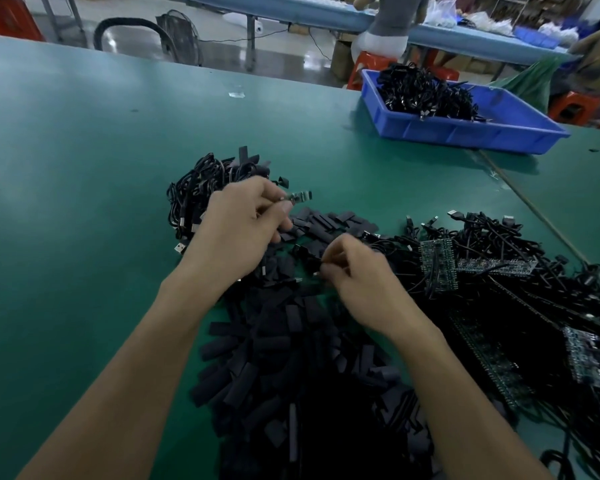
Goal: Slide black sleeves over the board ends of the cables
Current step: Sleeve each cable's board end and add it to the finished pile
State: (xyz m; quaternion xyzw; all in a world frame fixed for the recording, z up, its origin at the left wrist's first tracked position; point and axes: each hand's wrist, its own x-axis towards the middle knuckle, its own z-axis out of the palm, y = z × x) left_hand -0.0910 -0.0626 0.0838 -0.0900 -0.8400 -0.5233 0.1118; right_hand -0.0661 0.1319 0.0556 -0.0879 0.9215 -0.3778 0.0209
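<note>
Bin (465, 133), blue, far right on the green bench (84, 150), holds a tangle of black cables (426, 95) w/ metal plugs. Left grip (239, 230) pinches a cable's board end (298, 196) over loose black sleeves (291, 358) heaped btwn the forearms. Right grip (357, 275) is curled, pinching a small dark piece (315, 263), sleeve or cable can't tell, and more board cables (437, 265) lie at right.

Dim overhead light; glare on far floor (125, 39); corners vignetted, edges bowed; black piles lose detail.
</note>
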